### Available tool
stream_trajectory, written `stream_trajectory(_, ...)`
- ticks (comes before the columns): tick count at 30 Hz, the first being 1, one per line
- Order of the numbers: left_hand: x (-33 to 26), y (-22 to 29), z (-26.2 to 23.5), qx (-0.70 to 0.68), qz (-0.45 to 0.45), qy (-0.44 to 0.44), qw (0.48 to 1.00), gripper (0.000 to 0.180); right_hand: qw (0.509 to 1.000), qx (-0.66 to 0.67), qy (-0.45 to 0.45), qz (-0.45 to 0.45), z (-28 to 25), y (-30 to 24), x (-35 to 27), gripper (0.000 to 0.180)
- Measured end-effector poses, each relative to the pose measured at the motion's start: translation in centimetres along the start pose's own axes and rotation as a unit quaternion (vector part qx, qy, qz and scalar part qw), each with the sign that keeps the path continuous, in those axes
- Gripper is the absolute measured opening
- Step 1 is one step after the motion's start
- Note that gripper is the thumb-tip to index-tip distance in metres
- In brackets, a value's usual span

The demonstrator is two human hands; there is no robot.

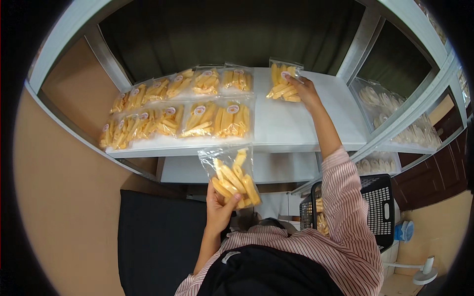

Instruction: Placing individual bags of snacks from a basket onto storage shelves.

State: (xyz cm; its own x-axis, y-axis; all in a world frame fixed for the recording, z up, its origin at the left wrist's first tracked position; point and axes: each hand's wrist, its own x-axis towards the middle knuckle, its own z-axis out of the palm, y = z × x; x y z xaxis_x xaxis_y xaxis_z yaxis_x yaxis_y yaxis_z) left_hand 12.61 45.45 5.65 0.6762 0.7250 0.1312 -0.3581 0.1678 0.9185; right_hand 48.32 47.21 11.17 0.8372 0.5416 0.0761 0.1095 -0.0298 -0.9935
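**Desk:** What does the frame show?

**Photographer:** A person in a striped pink shirt (345,232) and dark apron (266,274) stands at a white shelf (291,123), seen from above. The right hand (302,89) is stretched out to the back of the shelf, its fingers closed on the edge of a clear bag of yellow sticks (283,81) that lies on the shelf board.

**Desk:** And the other hand?

**Photographer:** The left hand (219,207) is raised below the shelf's front edge and grips a second clear bag of yellow sticks (232,177) from underneath, holding it upright in the air, just in front of the board and apart from it.

**Desk:** What else is on the shelf?

**Photographer:** Two rows of the same bags (182,108) lie flat on the left part of the board, edge to edge and partly overlapping, each with a small round label. The bag under the right hand sits just right of the back row, with bare white board in front of it and to its right.

**Desk:** Anything around the person?

**Photographer:** A black slotted basket (377,207) stands low at the right, beside the right sleeve; a few yellow pieces show inside it. Further right, another shelf unit holds bags of pale pieces (395,111) on two levels. A dark curtain (232,34) hangs behind the shelves, a brown wall (64,187) fills the left side, and a small white stand (422,274) sits at the lower right.
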Motion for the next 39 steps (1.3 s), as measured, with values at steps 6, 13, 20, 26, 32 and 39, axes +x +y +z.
stream_trajectory(6, 0.3, 0.2, -0.8, -0.012, -0.01, -0.002, 1.0, 0.05, 0.972, -0.229, -0.048, 0.038, 3.4, 1.2, 5.3, 0.077)
stream_trajectory(13, 0.8, 0.3, -1.3, -0.028, -0.014, 0.016, 0.999, 0.048, 0.958, -0.277, 0.007, -0.075, 5.2, 2.3, 5.9, 0.093)
stream_trajectory(20, 2.9, 0.6, -0.7, -0.089, -0.026, -0.038, 0.995, 0.052, 0.921, -0.335, 0.138, -0.146, 5.6, 1.4, 4.3, 0.071)
stream_trajectory(26, 5.0, 2.8, 2.0, -0.108, -0.011, -0.049, 0.993, 0.058, 0.921, -0.09, 0.002, -0.379, 3.3, -4.8, -12.0, 0.033)
stream_trajectory(32, 4.9, 4.3, 4.1, 0.03, 0.105, -0.231, 0.967, 0.074, 0.906, -0.136, -0.137, -0.376, 3.5, -5.7, -20.3, 0.055)
stream_trajectory(39, 6.6, 4.4, 4.8, 0.238, 0.203, -0.186, 0.931, 0.059, 0.983, 0.112, -0.114, -0.093, 0.6, -1.5, -14.6, 0.051)
